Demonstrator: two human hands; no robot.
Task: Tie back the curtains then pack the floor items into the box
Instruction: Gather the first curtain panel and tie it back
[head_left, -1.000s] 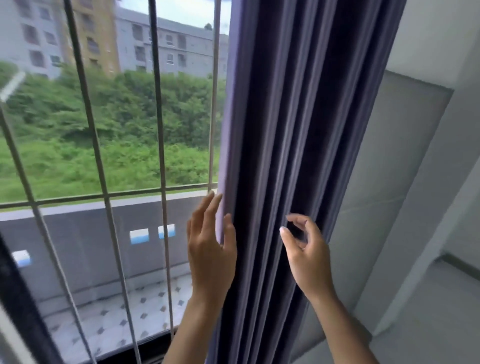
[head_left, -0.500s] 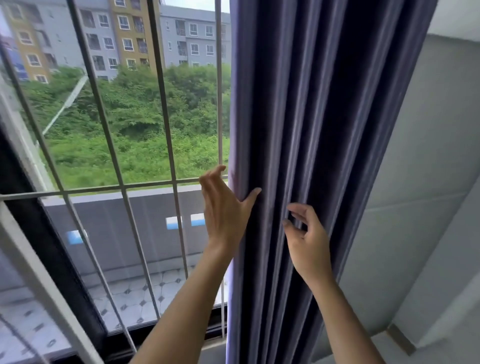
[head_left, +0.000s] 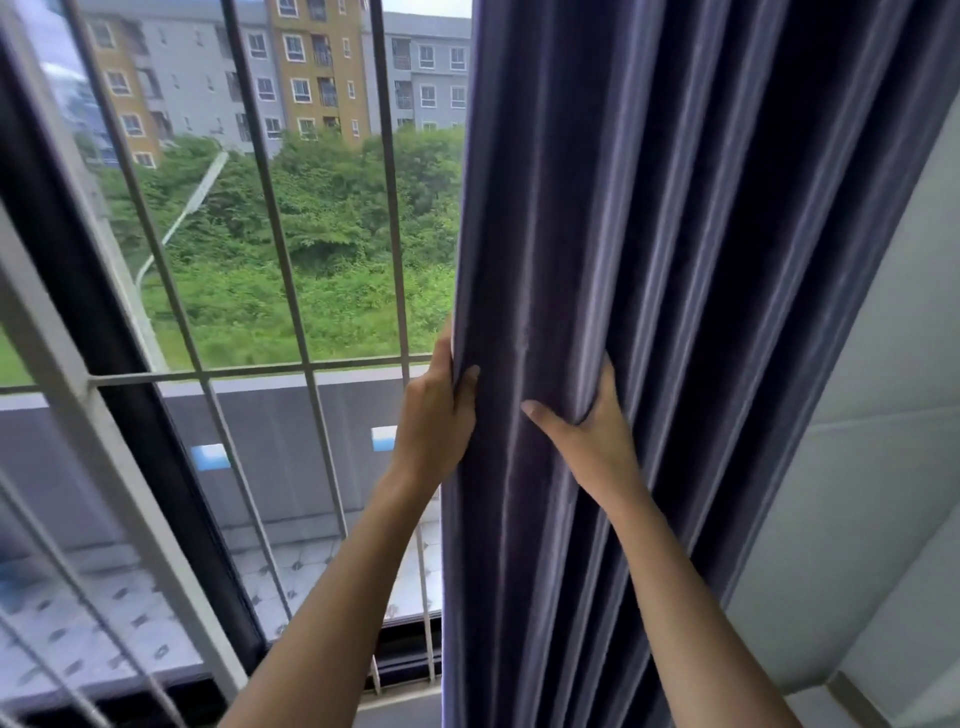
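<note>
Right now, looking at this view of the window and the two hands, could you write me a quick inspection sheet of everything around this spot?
Surface: pale floor strip at lower right; nothing seen on it.
Job's things: pleated purple fabric curtain, hanging gathered beside the window, not yet tied; no tie-back, box or floor items seen.
Clutter: nothing seen.
Grippers: left hand grips the curtain's window-side edge; right hand grips a bunch of folds, thumb spread across the front.
Cables: nothing seen.
Surroundings: grey metal window bars, dark window frame, tiled balcony floor, green bushes, apartment blocks, plain grey wall.
</note>
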